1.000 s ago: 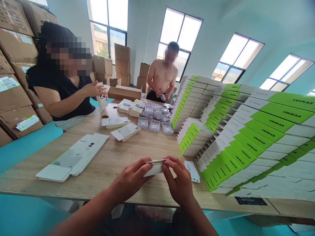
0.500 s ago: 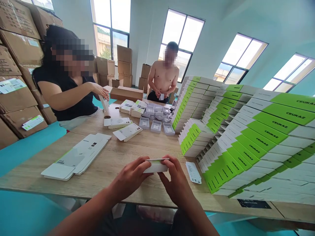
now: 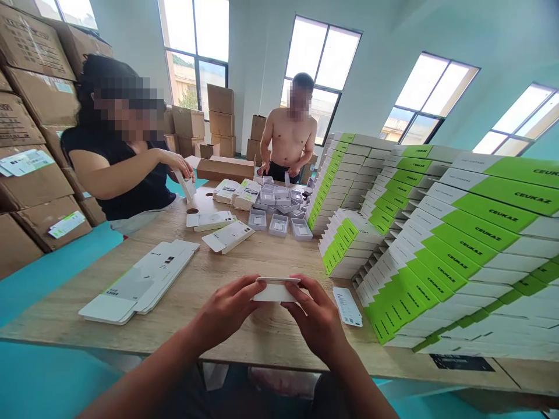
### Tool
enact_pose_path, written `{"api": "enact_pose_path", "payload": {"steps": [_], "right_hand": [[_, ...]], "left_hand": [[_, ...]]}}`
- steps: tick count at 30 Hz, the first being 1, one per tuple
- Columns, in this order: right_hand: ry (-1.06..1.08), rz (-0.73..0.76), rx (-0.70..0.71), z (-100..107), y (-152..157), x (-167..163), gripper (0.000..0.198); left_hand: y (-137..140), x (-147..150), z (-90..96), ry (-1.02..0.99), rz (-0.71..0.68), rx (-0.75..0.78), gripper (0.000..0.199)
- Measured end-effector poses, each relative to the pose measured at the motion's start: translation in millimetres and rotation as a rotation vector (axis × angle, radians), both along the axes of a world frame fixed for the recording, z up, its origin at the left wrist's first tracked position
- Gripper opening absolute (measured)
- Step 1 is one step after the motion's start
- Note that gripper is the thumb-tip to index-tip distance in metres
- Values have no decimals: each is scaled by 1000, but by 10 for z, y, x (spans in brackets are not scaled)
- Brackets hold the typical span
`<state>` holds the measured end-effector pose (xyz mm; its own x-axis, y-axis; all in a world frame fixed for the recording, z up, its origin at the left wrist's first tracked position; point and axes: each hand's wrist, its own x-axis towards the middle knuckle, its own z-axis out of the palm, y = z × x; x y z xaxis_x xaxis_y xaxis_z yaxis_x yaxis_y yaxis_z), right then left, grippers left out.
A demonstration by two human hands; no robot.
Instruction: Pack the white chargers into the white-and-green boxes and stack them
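Between my two hands a small white box is held above the table, its narrow end turned toward me and a flap along its top edge. My left hand grips its left side, fingers along the top corner. On its right side, my right hand pinches it with the thumb underneath. Just right of my right hand lies a white printed card or flat carton. Flattened white cartons are piled to the left of my hands.
Tall stacks of green-and-white boxes fill the table's right side. Clear plastic trays, more flat cartons and an open brown carton lie farther back. One person works at the left, another stands behind the table. Brown cartons line the wall.
The flap on the white box has been pressed down closer to its edge by my fingers. The far person's hands have moved apart, lower over the trays.
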<state>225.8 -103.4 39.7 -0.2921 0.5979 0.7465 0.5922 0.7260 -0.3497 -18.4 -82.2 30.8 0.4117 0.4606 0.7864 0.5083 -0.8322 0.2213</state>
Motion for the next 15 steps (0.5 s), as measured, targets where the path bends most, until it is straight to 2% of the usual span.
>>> {"api": "enact_pose_path", "payload": {"steps": [4,8,11,15], "right_hand": [[95,38,-15,-44,120,26,46],[129,38,-66,7,175,40,37],[148,36,-121,89,170,50,32],[194,36,-203,151,143,79,39]], "left_hand": [[41,-3,66,-96,11,-4,27],[70,10,105,-132,-5,-73,23],[86,15,60,-202,2,-230,34],[82,56,25,-351,-45,-455,45]]}}
